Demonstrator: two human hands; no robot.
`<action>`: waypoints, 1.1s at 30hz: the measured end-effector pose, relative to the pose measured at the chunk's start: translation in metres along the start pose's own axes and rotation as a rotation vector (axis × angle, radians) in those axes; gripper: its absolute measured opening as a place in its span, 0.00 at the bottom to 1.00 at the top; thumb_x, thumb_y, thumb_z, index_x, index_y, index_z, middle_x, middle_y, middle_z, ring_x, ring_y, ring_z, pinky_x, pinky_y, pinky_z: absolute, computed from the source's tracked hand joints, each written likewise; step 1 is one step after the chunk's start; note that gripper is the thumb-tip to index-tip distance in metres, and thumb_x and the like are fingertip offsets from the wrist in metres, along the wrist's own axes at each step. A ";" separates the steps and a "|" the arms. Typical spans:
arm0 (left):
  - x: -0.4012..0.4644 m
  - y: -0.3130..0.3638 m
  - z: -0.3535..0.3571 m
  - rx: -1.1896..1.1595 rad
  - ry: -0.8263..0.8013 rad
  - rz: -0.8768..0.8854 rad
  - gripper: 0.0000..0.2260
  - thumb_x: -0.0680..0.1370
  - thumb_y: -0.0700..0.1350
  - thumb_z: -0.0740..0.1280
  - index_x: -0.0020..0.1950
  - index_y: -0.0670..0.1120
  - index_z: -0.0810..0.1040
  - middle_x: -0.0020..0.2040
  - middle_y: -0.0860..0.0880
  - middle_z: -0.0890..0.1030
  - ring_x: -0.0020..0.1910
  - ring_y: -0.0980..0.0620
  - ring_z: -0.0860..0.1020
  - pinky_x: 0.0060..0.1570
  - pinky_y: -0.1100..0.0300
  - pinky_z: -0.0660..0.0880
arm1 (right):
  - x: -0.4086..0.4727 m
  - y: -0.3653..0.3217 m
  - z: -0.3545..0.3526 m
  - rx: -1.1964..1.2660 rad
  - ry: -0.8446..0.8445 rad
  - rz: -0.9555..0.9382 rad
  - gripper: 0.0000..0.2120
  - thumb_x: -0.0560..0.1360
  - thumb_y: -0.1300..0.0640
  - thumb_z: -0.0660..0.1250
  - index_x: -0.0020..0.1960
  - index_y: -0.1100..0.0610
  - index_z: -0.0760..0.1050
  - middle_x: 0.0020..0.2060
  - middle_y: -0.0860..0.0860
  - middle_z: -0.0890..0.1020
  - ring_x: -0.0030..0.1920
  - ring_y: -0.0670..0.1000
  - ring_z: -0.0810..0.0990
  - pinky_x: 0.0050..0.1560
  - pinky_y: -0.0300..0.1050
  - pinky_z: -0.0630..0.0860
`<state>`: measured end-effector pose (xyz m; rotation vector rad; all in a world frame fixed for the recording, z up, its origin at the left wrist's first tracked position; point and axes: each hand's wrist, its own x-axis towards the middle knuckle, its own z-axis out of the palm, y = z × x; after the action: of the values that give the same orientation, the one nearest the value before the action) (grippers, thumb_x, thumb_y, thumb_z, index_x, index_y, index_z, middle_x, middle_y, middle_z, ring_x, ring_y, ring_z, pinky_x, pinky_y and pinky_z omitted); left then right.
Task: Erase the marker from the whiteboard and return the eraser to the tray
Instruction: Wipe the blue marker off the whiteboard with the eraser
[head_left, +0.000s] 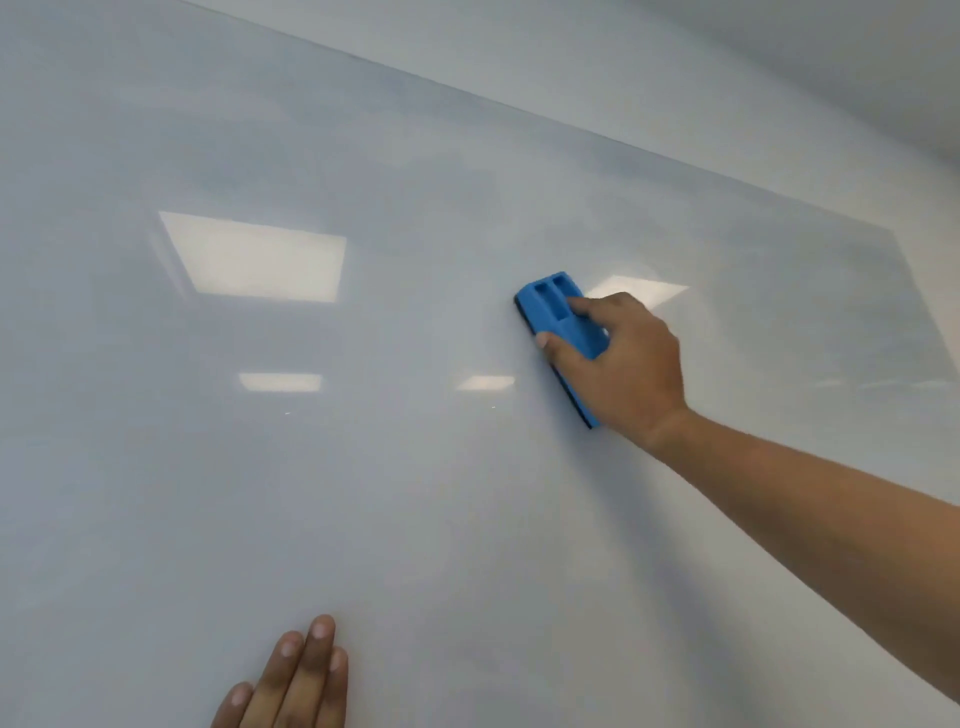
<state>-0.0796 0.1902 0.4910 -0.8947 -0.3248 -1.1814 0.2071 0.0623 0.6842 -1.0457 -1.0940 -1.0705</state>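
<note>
The glossy whiteboard (395, 493) fills nearly the whole view, with faint bluish smears across its upper part and no clear marker lines. A blue eraser (551, 310) with a dark felt underside lies flat against the board right of centre. My right hand (623, 364) grips it from the right, thumb on its left edge and fingers over its top. My left hand (291, 680) rests flat on the board at the bottom edge of the view, fingers straight and together, holding nothing. The tray is not in view.
Ceiling lights reflect as bright patches on the board at left and centre. The board's top edge (571, 124) runs diagonally across the upper right, with a plain white wall (727, 62) beyond it.
</note>
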 end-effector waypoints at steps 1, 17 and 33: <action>-0.001 0.001 0.000 -0.026 0.009 -0.005 0.12 0.82 0.41 0.47 0.47 0.43 0.69 0.79 0.38 0.57 0.78 0.41 0.56 0.70 0.51 0.54 | -0.014 -0.016 0.002 0.028 -0.064 -0.187 0.25 0.72 0.34 0.68 0.63 0.47 0.78 0.54 0.47 0.80 0.52 0.50 0.79 0.52 0.45 0.75; -0.004 0.002 -0.021 -0.125 -0.151 -0.057 0.17 0.83 0.43 0.43 0.54 0.40 0.71 0.80 0.40 0.54 0.79 0.44 0.53 0.76 0.53 0.49 | -0.088 0.030 -0.018 0.153 -0.222 -0.462 0.20 0.67 0.44 0.72 0.54 0.52 0.76 0.47 0.51 0.75 0.43 0.54 0.75 0.43 0.49 0.75; 0.001 0.006 -0.026 -0.165 -0.190 -0.100 0.18 0.82 0.43 0.44 0.54 0.38 0.71 0.80 0.42 0.54 0.79 0.46 0.53 0.76 0.54 0.49 | -0.085 0.074 -0.027 0.146 -0.019 -0.013 0.20 0.67 0.46 0.75 0.54 0.55 0.79 0.45 0.48 0.71 0.43 0.47 0.74 0.44 0.33 0.68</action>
<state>-0.0794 0.1706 0.4721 -1.1495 -0.4342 -1.2302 0.2726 0.0590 0.5884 -0.9356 -1.1778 -0.9770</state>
